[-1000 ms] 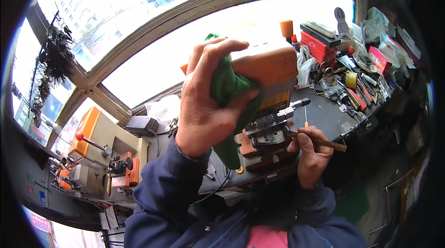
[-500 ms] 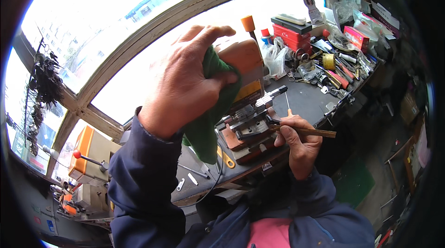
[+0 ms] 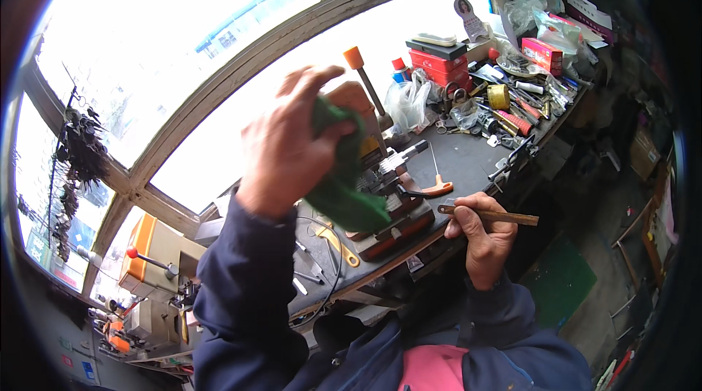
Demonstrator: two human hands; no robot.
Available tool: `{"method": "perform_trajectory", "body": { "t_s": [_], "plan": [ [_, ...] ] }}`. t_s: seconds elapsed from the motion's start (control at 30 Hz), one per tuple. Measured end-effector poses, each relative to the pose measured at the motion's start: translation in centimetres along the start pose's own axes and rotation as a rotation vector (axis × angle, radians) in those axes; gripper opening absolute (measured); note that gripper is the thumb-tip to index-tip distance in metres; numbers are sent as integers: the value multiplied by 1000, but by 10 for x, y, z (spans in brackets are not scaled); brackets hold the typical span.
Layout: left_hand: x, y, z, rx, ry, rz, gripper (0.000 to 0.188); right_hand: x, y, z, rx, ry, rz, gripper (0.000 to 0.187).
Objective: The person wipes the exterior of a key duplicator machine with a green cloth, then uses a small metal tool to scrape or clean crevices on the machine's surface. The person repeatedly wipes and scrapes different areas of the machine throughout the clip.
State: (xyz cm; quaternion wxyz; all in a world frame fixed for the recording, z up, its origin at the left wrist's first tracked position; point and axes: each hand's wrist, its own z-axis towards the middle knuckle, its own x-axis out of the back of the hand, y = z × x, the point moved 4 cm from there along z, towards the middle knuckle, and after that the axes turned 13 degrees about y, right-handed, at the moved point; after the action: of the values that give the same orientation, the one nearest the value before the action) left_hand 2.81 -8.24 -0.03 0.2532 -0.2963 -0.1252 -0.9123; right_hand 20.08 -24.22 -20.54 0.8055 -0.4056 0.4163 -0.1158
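My left hand (image 3: 289,142), raised and blurred by motion, pinches a green cloth (image 3: 345,190) with thumb and fingers. The cloth hangs in front of a key-cutting machine (image 3: 401,212) and hides part of its body and clamps. My right hand (image 3: 482,237) is closed around a flat, narrow brown stick (image 3: 504,216) with a small hole at its left end. It is held level just right of the machine, apart from it. Close by, an orange-handled tool (image 3: 439,188) with a thin shaft rests on the dark bench.
Loose tools and keys (image 3: 523,109) crowd the bench's right side, near red boxes (image 3: 441,66) and a plastic bag (image 3: 409,102). A yellow-handled tool (image 3: 340,243) lies left of the machine. Another orange-topped machine (image 3: 150,256) stands far left; bunches of keys (image 3: 82,144) hang by the window.
My right hand has drawn the stick back from the machine's clamps, uncovering the orange-handled tool. The cloth has swung to the right in my left hand. The whole view has shifted a little.
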Motion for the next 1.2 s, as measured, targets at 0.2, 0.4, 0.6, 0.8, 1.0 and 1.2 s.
{"method": "perform_trajectory", "body": {
  "t_s": [0.2, 0.4, 0.6, 0.8, 1.0, 1.2],
  "plan": [
    [17, -12, -16, 98, 31, -24, 63, 4, 11, 2, -43, -14, 32, 10],
    [-19, 23, 20, -38, -2, 169, 59, -4, 8, -8, -17, -5, -7, 10],
    [-15, 17, 6, -93, 139, 152, 55, 14, -3, -13, -16, 29, 7, 9],
    [16, -20, -40, 239, 226, -54, 61, 30, 2, -6, -50, 80, -34, 7],
    [-11, 7, -6, -18, 199, 218, 60, 25, 10, -5, -46, 45, 9, 8],
    [-17, 15, -3, -113, 272, 250, 59, 30, 0, -15, -49, 53, 10, 8]
  ]
}}
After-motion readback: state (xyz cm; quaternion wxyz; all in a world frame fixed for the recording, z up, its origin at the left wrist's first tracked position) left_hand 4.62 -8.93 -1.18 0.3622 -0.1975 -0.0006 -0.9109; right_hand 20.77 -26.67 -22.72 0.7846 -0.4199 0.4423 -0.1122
